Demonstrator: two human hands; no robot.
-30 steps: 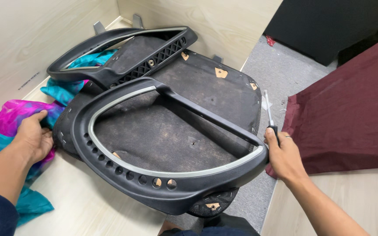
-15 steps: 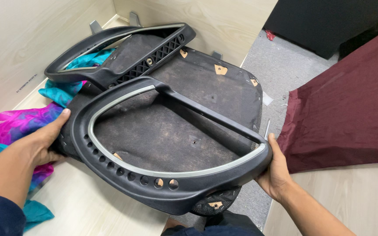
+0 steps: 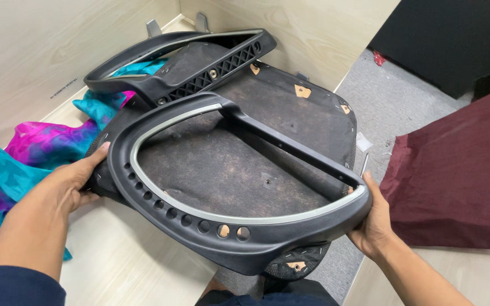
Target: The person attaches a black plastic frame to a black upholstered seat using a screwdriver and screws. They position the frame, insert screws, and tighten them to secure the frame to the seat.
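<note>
"Where is the black chair frame [image 3: 239, 226]?"

"In the middle, lying long from upper left to lower right. The left hand [image 3: 72, 181] and right hand [image 3: 372, 224] have fingers clamped on its two ends."

Small dark printed label [image 3: 62, 89] on pale wall panel [image 3: 24, 51]

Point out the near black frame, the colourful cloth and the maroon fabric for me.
near black frame [image 3: 199, 225], head view, its holed front rim.
colourful cloth [image 3: 46, 144], head view, pink patch.
maroon fabric [image 3: 460, 170], head view, its flat middle.
</note>
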